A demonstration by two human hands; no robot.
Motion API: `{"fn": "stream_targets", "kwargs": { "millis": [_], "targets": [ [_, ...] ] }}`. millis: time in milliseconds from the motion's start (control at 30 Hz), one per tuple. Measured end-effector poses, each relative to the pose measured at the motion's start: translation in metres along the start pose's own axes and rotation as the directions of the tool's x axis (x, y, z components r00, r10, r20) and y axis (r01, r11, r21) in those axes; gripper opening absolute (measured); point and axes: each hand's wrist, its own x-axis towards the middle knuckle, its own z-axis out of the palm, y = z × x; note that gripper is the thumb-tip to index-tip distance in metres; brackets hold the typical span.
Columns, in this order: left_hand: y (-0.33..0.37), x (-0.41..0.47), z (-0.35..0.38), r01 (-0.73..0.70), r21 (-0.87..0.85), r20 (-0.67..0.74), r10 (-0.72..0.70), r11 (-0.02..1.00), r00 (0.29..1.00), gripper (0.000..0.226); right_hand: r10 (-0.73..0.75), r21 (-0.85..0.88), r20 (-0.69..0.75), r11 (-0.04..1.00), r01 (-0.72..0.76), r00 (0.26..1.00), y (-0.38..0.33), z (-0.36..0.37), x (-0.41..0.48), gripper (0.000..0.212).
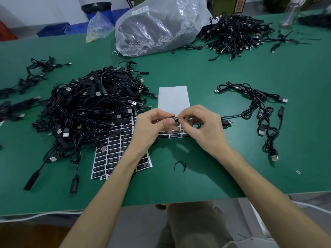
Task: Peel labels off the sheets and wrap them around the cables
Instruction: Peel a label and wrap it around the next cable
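Our left hand (pixel 152 127) and right hand (pixel 203 127) pinch one cable (pixel 175 119) over the label sheets (pixel 114 152). Bare tabletop (pixel 206 178) reaches the near edge; a cable pile (pixel 93 108) crowds left.

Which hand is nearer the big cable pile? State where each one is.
Left. The left hand is just right of the big cable pile, above the label sheets; the right hand is farther right, past the left one. Both pinch a small black cable part.
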Motion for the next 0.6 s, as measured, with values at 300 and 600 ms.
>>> {"fn": "stream_targets", "kwargs": {
  "millis": [300, 600],
  "targets": [
    [-0.002, 0.0007, -0.0007, -0.01, -0.007, 0.014, 0.01, 1.0, 1.0, 0.013, -0.013, 0.015, -0.036, 1.0, 0.014, 0.999, 0.0003, 0.0001, 0.0001, 0.012],
    [-0.0016, 0.0004, -0.0012, -0.013, 0.003, 0.014, 0.013, 1.0, 1.0, 0.013, -0.007, 0.02, -0.02, 1.0, 0.008, 1.0, -0.001, -0.0006, -0.0003, 0.011]
  ]
}}
